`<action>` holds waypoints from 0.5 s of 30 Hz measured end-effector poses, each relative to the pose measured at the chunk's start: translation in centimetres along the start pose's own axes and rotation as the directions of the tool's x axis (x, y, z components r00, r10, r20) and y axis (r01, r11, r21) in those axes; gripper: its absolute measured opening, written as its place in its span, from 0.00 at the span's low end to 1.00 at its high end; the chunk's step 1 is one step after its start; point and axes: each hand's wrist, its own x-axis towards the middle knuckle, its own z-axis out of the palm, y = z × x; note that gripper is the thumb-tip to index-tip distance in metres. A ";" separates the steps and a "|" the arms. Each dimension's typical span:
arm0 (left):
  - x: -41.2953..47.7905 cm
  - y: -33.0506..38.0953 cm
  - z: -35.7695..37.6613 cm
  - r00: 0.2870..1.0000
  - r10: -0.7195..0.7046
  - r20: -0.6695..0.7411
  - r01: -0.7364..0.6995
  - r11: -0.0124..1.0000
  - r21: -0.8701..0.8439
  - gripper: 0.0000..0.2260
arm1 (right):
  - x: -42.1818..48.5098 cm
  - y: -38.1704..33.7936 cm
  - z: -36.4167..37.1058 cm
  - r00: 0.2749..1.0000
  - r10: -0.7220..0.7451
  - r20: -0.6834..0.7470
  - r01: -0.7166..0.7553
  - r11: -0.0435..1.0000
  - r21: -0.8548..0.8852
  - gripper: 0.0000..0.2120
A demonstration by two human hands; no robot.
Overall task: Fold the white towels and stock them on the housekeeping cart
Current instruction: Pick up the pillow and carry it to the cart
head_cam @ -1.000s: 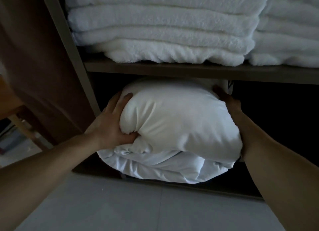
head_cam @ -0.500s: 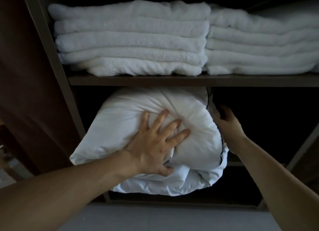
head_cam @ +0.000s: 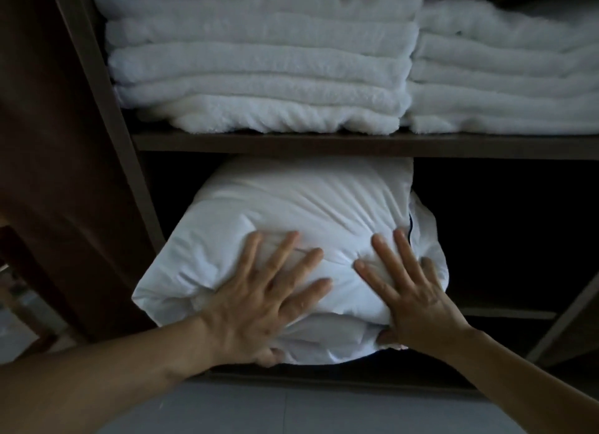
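Our left hand (head_cam: 269, 292) still presses the pillow (head_cam: 291, 213), fingers spread; our right hand (head_cam: 413, 292) has come from the pillow's side onto its front, fingers straight. Folded towels (head_cam: 259, 60) lie on the shelf (head_cam: 324, 145) above. Right of the pillow we make out nothing in the dark.

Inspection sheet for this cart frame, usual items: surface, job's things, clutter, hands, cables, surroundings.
Surface: upper shelf, dark and level, loaded across its visible width.
Job's things: left towel stack and right towel stack, folded white towels, side by side and touching on the upper shelf.
Clutter: white pillow in the left of the lower compartment, bulging past the front edge.
Hands: left hand and right hand both flat, fingers spread, pressing the white pillow's front.
Cables: nothing seen.
Surroundings: brown side panel at left; pale floor below; the space right of the white pillow is too dark to read.
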 end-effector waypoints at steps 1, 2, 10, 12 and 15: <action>-0.4 -0.7 0.5 1.000 -0.020 0.022 0.020 1.000 0.019 0.60 | 0.8 0.1 0.2 1.000 0.000 -0.023 0.001 0.999 0.043 0.72; -0.5 -1.5 1.0 0.998 -0.040 0.046 0.039 0.999 0.032 0.60 | 1.7 0.2 0.4 0.998 -0.002 -0.060 0.008 0.996 0.089 0.68; 1.5 -6.8 3.7 0.981 -0.134 0.141 0.123 0.989 0.083 0.61 | 9.3 2.2 2.5 0.998 0.046 -0.030 -0.036 0.963 0.267 0.61; 2.5 -7.5 4.2 0.975 -0.144 0.171 0.130 0.987 0.090 0.62 | 10.4 2.6 2.9 0.998 0.062 -0.010 -0.057 0.965 0.256 0.62; 4.0 -9.0 5.2 0.964 -0.144 0.225 0.125 0.987 0.096 0.62 | 11.8 2.7 3.1 0.992 0.120 0.039 -0.126 0.966 0.224 0.64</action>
